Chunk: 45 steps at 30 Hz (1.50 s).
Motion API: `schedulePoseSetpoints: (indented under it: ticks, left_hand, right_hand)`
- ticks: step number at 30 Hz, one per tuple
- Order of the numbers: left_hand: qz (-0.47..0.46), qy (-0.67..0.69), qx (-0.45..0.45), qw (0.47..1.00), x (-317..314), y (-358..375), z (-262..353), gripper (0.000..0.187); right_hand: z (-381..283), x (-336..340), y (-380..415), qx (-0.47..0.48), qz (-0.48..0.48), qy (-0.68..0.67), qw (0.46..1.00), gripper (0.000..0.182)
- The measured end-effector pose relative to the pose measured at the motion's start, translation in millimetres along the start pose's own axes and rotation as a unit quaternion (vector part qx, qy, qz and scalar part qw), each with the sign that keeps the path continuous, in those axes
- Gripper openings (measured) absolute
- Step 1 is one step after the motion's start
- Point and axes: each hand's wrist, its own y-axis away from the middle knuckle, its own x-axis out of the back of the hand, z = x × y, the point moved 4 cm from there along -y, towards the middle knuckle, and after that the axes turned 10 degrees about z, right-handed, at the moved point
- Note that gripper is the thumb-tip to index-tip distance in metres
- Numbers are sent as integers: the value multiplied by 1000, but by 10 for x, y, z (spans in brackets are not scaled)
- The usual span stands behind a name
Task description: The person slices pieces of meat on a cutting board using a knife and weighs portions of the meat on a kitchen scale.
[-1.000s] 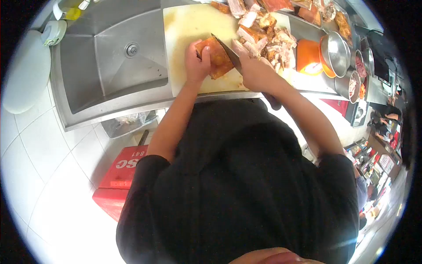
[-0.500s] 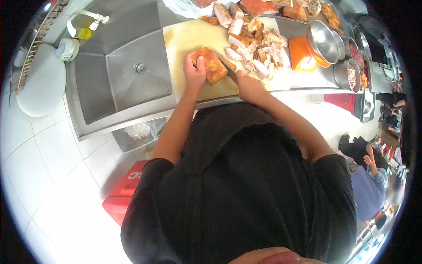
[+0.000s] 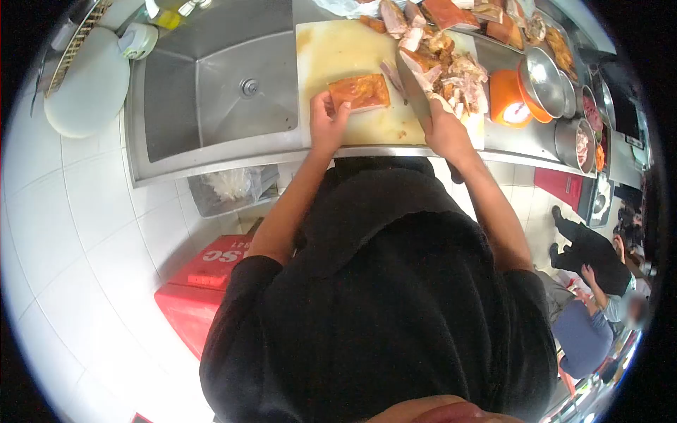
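Note:
A block of roast pork point(image 3: 360, 92) with browned skin lies on the pale cutting board point(image 3: 321, 56). My left hand point(image 3: 328, 125) is closed around its left end, thumb on the near side. To the right, my right hand point(image 3: 446, 130) grips the handle of a broad kitchen knife point(image 3: 415, 88), its blade pointing away from me. A thin pork slice point(image 3: 393, 76) lies just left of the blade, apart from the block. Beyond the knife is a heap of chopped meat point(image 3: 462, 77), partly hidden by the blade.
A steel sink point(image 3: 226, 113) adjoins the board on the left. On the right stand an orange scale point(image 3: 509, 99) under a metal bowl point(image 3: 543, 81), and a pot of meat point(image 3: 575, 144). More pork slabs point(image 3: 448, 13) lie at the back. Other people point(image 3: 592, 257) are at far right.
The knife has moved right, away from the pork block's end, and a slice now lies separate between them. My left hand stays on the block. The whole view has shifted.

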Motion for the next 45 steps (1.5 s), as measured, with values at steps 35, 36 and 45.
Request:
schedulePoseSetpoints:
  ticks: [35, 36, 45]
  left_hand:
    - [-111, -216, -285, 927, 36, -311, 766, 69]
    - [-126, -232, -295, 918, -21, -326, 829, 67]
    - [-209, -271, -300, 891, -303, -395, 740, 53]
  right_hand:
    - [-694, -261, -52, 43, -64, 41, 996, 21]
    - [-698, -257, -60, 41, -65, 47, 996, 22]
    - [-755, -33, -260, 41, -100, 28, 994, 29]
